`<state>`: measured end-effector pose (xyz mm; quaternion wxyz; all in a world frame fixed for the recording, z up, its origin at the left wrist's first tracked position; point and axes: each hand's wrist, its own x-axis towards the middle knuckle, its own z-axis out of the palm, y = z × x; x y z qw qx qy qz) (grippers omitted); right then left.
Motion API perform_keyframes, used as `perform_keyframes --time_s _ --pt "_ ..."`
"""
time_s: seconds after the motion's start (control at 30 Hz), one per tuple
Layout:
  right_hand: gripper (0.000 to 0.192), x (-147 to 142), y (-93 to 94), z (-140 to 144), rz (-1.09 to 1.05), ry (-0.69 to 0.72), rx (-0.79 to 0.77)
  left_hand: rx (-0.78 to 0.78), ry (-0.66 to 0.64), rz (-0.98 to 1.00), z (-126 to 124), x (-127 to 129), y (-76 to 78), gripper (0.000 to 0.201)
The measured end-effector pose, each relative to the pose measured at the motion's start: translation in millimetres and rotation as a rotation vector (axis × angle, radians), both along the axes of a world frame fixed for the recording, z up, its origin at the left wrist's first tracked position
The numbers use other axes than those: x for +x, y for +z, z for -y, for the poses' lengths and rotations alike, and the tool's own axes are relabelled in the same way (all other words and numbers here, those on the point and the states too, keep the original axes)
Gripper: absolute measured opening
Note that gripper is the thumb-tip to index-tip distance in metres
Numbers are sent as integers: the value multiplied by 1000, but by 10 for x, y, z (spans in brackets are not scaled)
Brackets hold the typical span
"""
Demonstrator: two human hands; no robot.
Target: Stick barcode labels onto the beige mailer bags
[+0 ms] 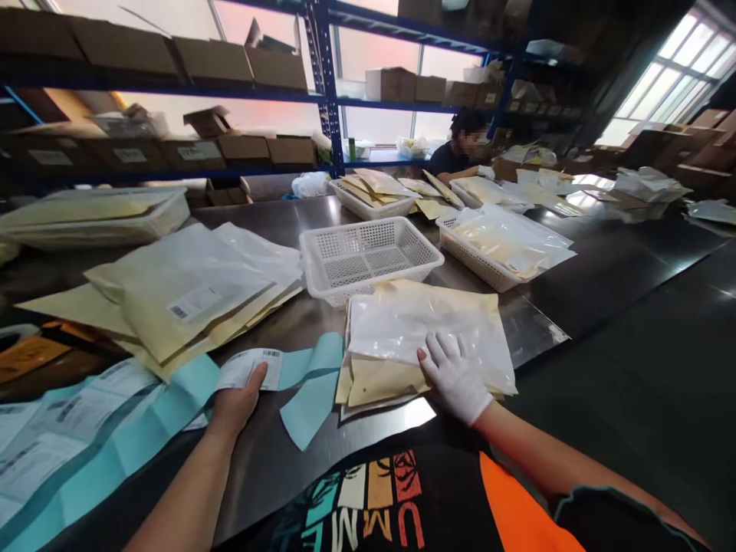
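Two hands share the work: the left hand [238, 399] pinches a shipping label [250, 368] on its blue backing strip [313, 379] between thumb and fingers, while the gloved right hand [457, 376] lies flat, fingers spread, on the clear bag [425, 322] topping the envelope stack [373, 379]. Keeping that palm pressed should hold the slippery bag steady, and the label, just left of the stack, is best peeled slowly so it comes off flat.

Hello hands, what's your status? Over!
Left hand pinching white shipping label on blue backing strip. Gloved right hand flat on clear plastic bag atop yellow envelopes. Empty white plastic basket behind.
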<state>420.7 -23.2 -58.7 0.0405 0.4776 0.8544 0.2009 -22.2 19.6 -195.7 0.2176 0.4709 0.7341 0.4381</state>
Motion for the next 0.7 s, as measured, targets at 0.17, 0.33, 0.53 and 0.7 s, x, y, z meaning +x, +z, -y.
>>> perform_keyframes --time_s 0.17,0.33,0.53,0.7 --pt "50 132 48 -682 28 -58 47 -35 21 166 33 59 171 43" --pt "54 166 168 -1280 25 -302 -7 -14 48 209 42 76 230 38" --pt "47 162 306 -1679 46 -365 -59 9 98 253 61 81 256 30" --pt "36 385 679 -1775 138 -298 -272 27 120 352 80 122 352 26"
